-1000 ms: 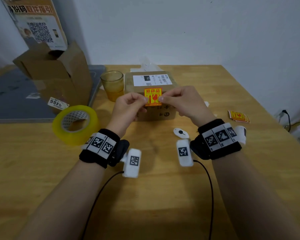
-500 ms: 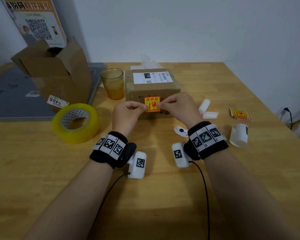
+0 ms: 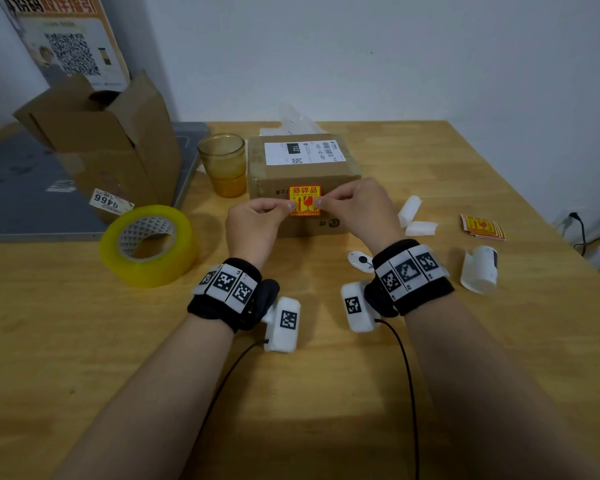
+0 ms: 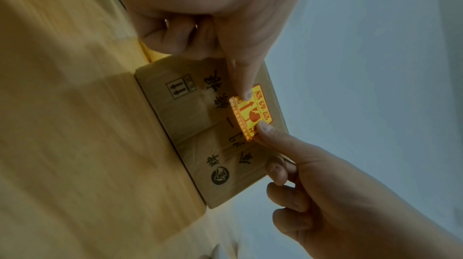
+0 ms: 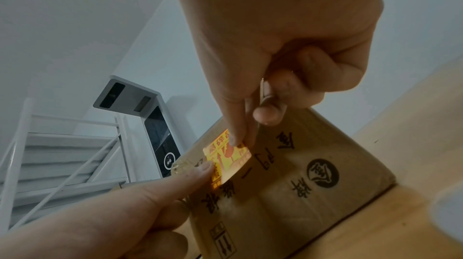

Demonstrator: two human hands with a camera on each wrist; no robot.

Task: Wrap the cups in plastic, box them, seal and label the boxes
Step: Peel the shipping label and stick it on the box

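On the wooden bench [image 3: 84,341], we hold a red-and-yellow fragile sticker [image 3: 305,201] against the near face of a sealed cardboard box [image 3: 340,174], our left hand [image 3: 257,225] pinching its left edge and our right hand [image 3: 355,209] its right edge, each between thumb and forefinger with the remaining fingers [image 4: 172,39] curled in. The wrist views show the upper part lying against the cardboard while the lower edge stands slightly proud of it, so we judge the sticker not yet pressed flat. It looks thin and limp, apt to crease or trap a bubble; the edges are the sensible place to hold it, then smooth from the stuck part outward. The box looks stiff and, for its size, light, so firm pressing could slide it along the bench unless one hand braces it. Beside our left wrist sits a roll of yellowish tape [image 3: 148,244]; to the right lie a white paper roll [image 3: 480,270] and a small stack of spare stickers [image 3: 482,226]. Just left of the box stands an amber glass cup [image 3: 224,164], unwrapped and breakable, and beyond it an open carton [image 3: 108,143].
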